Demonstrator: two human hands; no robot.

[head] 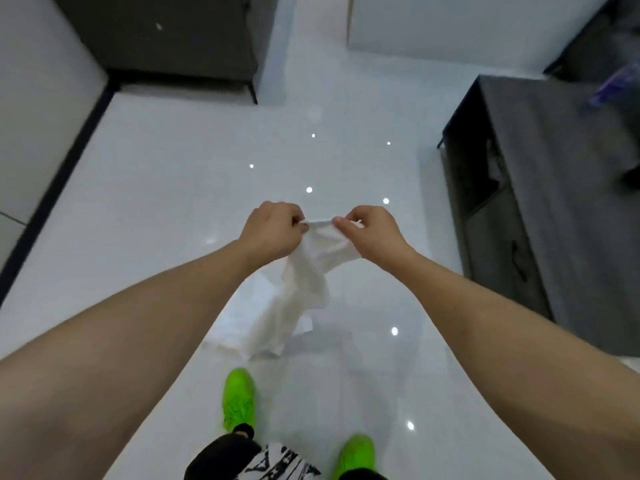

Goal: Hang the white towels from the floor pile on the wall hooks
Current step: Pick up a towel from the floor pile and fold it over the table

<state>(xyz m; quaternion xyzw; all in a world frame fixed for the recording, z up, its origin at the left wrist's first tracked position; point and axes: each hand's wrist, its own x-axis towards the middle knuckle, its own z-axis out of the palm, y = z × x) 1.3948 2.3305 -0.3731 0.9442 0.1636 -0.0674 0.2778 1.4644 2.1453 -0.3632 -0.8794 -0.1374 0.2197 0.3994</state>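
Note:
A white towel (308,271) hangs in front of me, stretched at its top edge between both hands. My left hand (273,230) pinches the left end of that edge and my right hand (370,233) pinches the right end. The cloth droops down toward the glossy white floor. Under and behind it lies the pile of white towels (239,327) on the floor, partly hidden by the hanging one. No wall hooks are in view.
A dark grey cabinet (540,202) stands along the right. Another dark cabinet (166,39) on thin legs stands at the far left, next to a white wall with a black skirting (59,188). My green shoes (239,400) stand just behind the pile.

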